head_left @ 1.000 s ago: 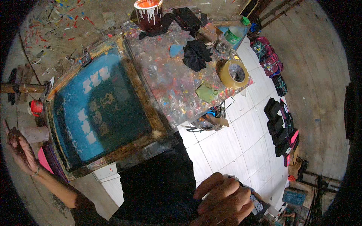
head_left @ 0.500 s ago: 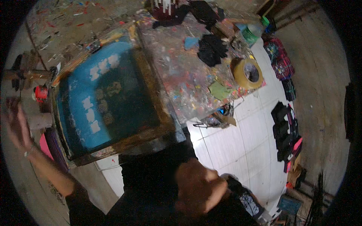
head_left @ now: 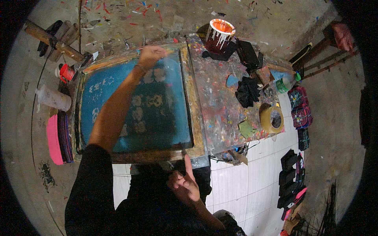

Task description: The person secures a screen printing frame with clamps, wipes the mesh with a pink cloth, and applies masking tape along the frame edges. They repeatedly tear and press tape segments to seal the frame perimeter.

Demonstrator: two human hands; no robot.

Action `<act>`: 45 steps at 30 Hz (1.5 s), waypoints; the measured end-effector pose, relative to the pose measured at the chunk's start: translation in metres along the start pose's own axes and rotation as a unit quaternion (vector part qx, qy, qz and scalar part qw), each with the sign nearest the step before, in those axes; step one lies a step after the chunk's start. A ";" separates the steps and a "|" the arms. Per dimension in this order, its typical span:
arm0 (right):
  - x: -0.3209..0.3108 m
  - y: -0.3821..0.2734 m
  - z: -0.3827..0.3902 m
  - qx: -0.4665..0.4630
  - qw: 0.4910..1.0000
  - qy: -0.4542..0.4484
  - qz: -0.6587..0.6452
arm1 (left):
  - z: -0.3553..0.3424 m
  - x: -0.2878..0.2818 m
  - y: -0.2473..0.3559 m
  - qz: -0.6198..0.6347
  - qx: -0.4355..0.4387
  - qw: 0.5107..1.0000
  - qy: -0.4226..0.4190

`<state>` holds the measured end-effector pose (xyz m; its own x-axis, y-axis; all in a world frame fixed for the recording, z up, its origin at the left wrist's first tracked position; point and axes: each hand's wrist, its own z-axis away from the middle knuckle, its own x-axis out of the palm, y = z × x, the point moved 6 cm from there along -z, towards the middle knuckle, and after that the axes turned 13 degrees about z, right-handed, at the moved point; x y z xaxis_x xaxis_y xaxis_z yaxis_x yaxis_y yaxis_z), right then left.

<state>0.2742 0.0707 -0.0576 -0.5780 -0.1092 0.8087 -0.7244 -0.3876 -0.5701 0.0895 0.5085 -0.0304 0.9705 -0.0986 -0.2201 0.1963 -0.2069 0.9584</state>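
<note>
A wooden-framed printing screen (head_left: 191, 118) with blue mesh lies in front of me, pale animal-like shapes showing on it. My left arm crosses the mesh, and my left hand (head_left: 151, 56) is over the screen's far side. Its fingers look bent together; a faint pale smear hangs beside them, and what they hold, if anything, I cannot make out. Below the near wooden edge is my right hand (head_left: 185, 184). The forefinger stretches toward that edge while the other fingers curl loosely, with nothing visible in them.
On the paint-spattered table (head_left: 220, 114) stand a dripped paint can (head_left: 219, 37) and a roll of tape (head_left: 271, 119), beside a crumpled black cloth (head_left: 248, 92). Left of the screen are a plastic container (head_left: 54, 98), a red cup (head_left: 67, 73) and a pink-and-dark stack (head_left: 59, 137).
My left hand has swung from outside the screen's left side across to its far side. The right hand has come up from near my body to the near edge. The view has shifted too.
</note>
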 end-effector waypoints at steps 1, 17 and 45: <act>0.001 -0.001 -0.001 0.000 1.000 0.010 -0.008 | -0.006 0.010 -0.010 -0.011 0.018 1.000 -0.004; 0.003 -0.007 -0.017 -0.010 0.998 0.059 -0.020 | 0.001 0.030 -0.045 -0.124 0.188 0.966 0.127; 0.011 -0.008 -0.020 0.015 0.996 0.072 0.040 | 0.119 0.068 0.008 -0.443 0.170 0.876 0.091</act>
<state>0.2662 0.0912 -0.0471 -0.6828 -0.0084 0.7306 -0.6637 -0.4108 -0.6251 0.1405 0.3840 -0.0594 0.4711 0.3971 -0.7877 0.8599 -0.4056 0.3098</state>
